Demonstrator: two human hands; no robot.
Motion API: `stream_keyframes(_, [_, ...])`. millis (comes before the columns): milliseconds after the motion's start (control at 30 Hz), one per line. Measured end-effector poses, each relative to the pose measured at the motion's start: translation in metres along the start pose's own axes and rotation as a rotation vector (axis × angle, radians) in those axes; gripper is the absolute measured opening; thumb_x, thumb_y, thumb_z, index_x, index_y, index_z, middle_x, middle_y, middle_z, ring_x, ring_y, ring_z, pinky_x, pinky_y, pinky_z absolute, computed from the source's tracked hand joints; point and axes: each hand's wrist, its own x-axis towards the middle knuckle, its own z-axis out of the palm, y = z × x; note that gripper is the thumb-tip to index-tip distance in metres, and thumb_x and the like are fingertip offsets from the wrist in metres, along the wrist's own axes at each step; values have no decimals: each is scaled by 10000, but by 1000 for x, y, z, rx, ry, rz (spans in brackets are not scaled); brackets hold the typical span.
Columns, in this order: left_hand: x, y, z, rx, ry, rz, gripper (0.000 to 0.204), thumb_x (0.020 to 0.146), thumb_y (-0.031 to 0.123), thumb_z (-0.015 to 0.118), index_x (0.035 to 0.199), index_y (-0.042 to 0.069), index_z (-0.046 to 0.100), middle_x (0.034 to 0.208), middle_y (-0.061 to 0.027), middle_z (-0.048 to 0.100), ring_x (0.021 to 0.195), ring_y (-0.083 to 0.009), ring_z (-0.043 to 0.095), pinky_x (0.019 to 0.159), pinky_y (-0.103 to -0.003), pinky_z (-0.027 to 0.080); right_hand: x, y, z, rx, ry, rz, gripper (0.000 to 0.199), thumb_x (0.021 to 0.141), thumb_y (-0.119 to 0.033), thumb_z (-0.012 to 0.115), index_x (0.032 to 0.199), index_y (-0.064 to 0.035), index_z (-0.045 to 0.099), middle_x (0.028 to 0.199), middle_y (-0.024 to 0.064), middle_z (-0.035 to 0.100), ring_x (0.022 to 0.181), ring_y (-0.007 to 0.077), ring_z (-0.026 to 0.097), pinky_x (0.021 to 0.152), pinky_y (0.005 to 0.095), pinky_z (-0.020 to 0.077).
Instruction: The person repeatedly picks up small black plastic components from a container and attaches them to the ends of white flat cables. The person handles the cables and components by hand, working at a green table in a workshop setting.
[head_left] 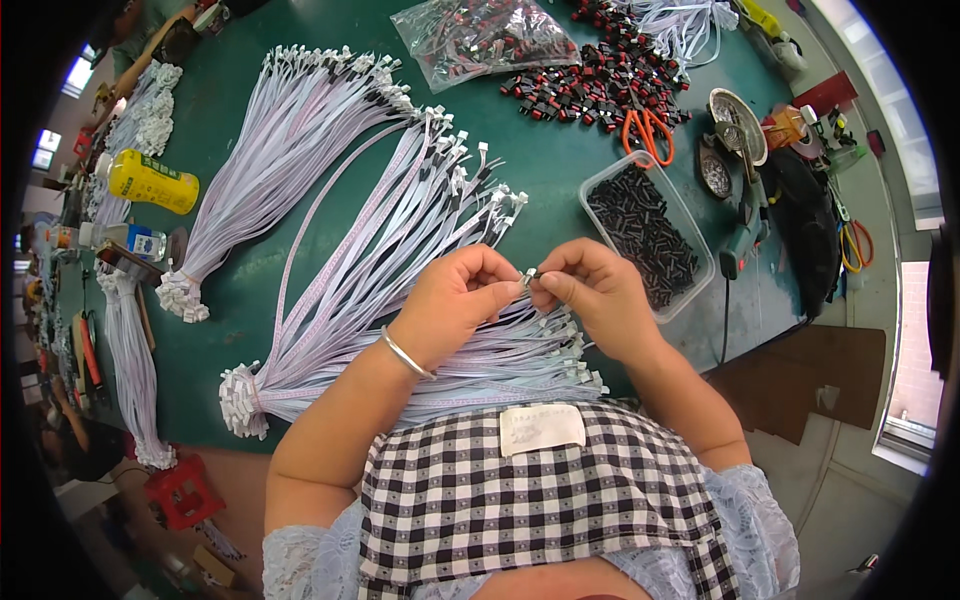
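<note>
My left hand [452, 303] pinches a small white connector [529, 275] at the end of a flat cable. Close against it, thumb and forefinger of my right hand [603, 298] are pressed together; a small dark bit shows at their tips, too small to name. Beneath both hands fans a bundle of pale flat cables [345, 335], gathered at the near left into a cluster of white connectors [241, 402]. Some far ends carry black sleeves. Just beyond my right hand, a clear plastic box [701, 262] holds many short black tubes [640, 215].
Another cable bundle [270, 150] lies at the far left beside a yellow bottle [153, 182]. Orange-handled scissors [648, 135] rest by a heap of black and red parts [610, 85] and a plastic bag [485, 40]. A green corded tool [745, 235] sits right of the box.
</note>
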Motion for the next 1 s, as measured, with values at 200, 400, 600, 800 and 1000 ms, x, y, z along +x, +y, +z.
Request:
stream_keyframes(200, [2, -5, -1, -14, -30, 5, 94, 824, 76, 667, 860, 52, 584, 704, 27, 546, 590, -32, 472, 523, -168, 378, 1, -5, 1, -139, 31, -29, 115, 862, -85, 650, 923, 4, 612, 793, 24, 609, 696, 74, 574, 631, 212, 482])
stream_keyframes(400, [3, -5, -1, 0, -45, 3, 88, 827, 67, 656, 855, 57, 573, 694, 37, 532, 573, -30, 456, 512, -163, 365, 4, -5, -3, -191, 43, -61, 93, 855, -56, 645, 914, 9, 614, 801, 30, 616, 697, 69, 574, 624, 214, 479])
stream_keyframes(600, [3, -2, -2, -86, -88, -58, 74, 832, 61, 646, 859, 63, 577, 702, 51, 518, 572, -20, 439, 513, -153, 355, 2, -9, -7, -145, 37, 9, 80, 830, -13, 626, 905, 11, 632, 805, 13, 626, 705, 54, 572, 633, 208, 472])
stream_keyframes(800, [2, -2, -2, -71, -102, -43, 67, 839, 80, 643, 867, 69, 583, 694, 59, 516, 584, -14, 442, 521, -150, 348, 4, -11, -7, -254, 20, -10, 97, 807, -6, 623, 900, 10, 646, 799, 0, 619, 699, 39, 557, 625, 200, 462])
stream_keyframes(1000, [1, 0, -3, -81, -117, -74, 71, 839, 102, 647, 867, 78, 586, 688, 67, 510, 586, -14, 439, 523, -148, 343, 6, -7, -6, -179, -20, 8, 100, 828, -16, 618, 922, 8, 644, 785, -2, 615, 697, 36, 548, 619, 196, 454])
